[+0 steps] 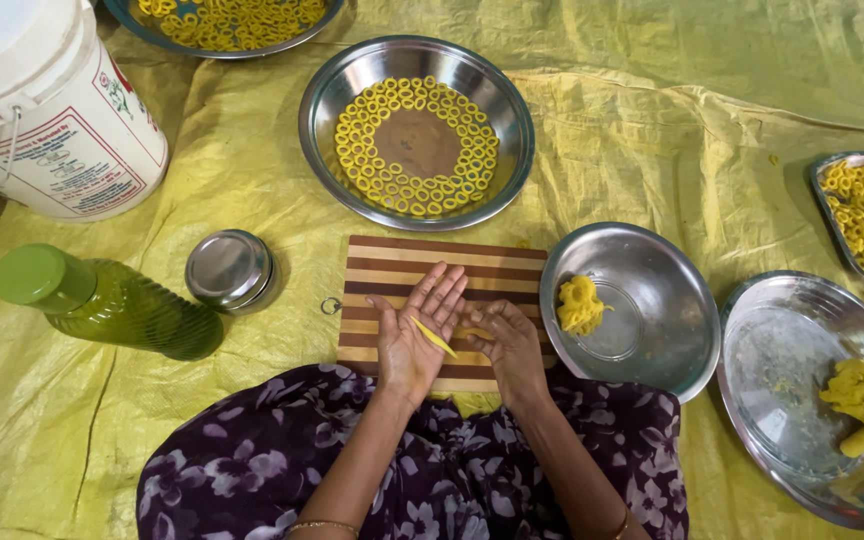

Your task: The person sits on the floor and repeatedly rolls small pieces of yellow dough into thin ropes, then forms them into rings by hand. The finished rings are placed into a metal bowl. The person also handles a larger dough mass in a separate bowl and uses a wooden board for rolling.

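Thin yellow dough strip [434, 337] lies across the open palm of the left hand [415, 335] — long axis slanted, from the middle of the palm down toward the heel on the right-hand side. Left fingers are flat and spread, palm up, clamped on nothing; the strip just rests there. Right hand [508, 345] is just beside, fingers curled and bunched near a second small yellow dough bit [472, 333] over the board; whether they pinch it I cannot tell. The right fingertips are the nearer ones to the strip's lower end.

Strip looks soft, smooth, pencil-thin, tapered at the ends, bright yellow.

Both hands hover over the near half of the striped brown-and-cream wooden cutting board [472, 262], which lies on the yellow plastic sheet [652, 130].

- Beyond the board's far edge: round steel plate with yellow dough rings [417, 132] laid around its rim.
- Off the board's right edge: steel bowl [652, 330] holding a yellow dough lump [579, 304].
- Further right: flat steel plate [782, 360] with another dough chunk [860, 405].
- Off the left edge: small steel lidded tin [230, 269], green plastic bottle [102, 302] lying on its side, white plastic bucket [47, 110].
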